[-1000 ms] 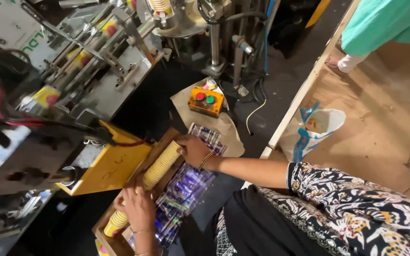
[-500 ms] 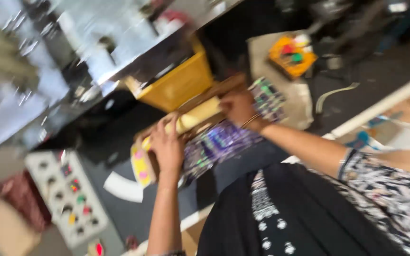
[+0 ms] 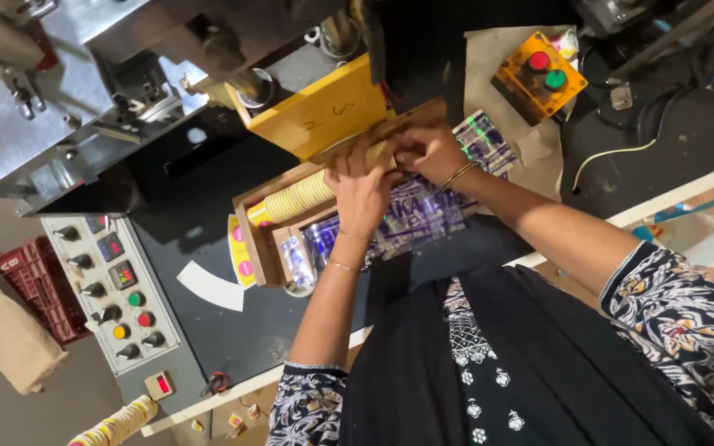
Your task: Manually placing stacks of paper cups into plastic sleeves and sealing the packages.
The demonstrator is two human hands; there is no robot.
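A long stack of nested yellow paper cups lies on its side in a wooden tray. My left hand rests over the stack near its middle, fingers curled on it. Just beyond, my right hand grips the stack's far end, close to the tray's upper corner. Shiny printed plastic wrappers lie in the tray under both wrists.
A yellow box sits on the machine just above the tray. An orange button box lies at the upper right. A grey control panel with knobs and lamps stands at left. Another cup stack pokes in bottom left.
The view has swung and steadied. My hands, spread along the cup stack a second ago, have come together at its far end.
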